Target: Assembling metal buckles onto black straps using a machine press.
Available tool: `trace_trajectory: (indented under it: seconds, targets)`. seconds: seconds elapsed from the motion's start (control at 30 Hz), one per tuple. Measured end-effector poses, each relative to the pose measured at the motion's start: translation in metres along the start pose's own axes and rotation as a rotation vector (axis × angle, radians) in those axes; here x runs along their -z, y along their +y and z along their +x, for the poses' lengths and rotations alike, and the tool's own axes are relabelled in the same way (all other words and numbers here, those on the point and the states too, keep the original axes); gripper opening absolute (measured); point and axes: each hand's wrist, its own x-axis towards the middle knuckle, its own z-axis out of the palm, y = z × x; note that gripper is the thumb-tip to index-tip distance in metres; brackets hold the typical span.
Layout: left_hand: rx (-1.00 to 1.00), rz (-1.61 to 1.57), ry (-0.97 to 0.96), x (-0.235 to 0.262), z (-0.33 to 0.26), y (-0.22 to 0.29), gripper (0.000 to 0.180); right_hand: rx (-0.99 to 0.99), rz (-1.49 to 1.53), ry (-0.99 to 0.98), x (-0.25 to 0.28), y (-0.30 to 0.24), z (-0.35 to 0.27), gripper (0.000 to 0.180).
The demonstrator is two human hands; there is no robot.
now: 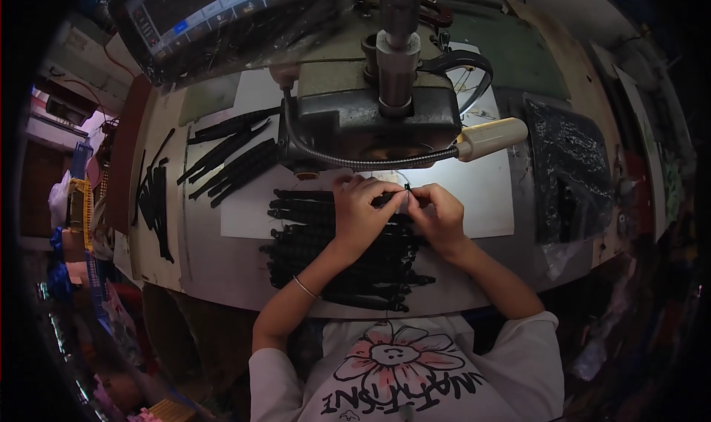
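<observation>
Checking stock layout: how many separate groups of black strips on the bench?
3: one pile under the hands, one fanned out left of the machine, one at the far left edge. Single strips overlap, so more may be hidden.

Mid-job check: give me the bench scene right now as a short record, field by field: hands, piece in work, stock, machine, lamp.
left hand: left hand pinches one end of a thin black strap piece
right hand: right hand pinches the same piece from the other side
stock under hands: stack of black straps on the white sheet
other stock: loose black strips at upper left
machine: grey machine head just beyond the hands
lamp: gooseneck lamp, lit, pointing at the work spot
screen: monitor at far left
</observation>
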Motion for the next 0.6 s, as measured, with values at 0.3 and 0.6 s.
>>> trace_trajectory:
  seconds: [0.3, 0.6]
  targets:
    - [0.006, -0.035, -0.027, 0.005, 0.003, -0.006, 0.01, -0.045, 0.036, 0.012, -0.002, 0.003, -0.001, 0.01]
    - [0.052, -0.249, -0.185, 0.012, 0.009, -0.007, 0.02, -0.34, 0.531, -0.214, 0.008, 0.011, 0.004, 0.01]
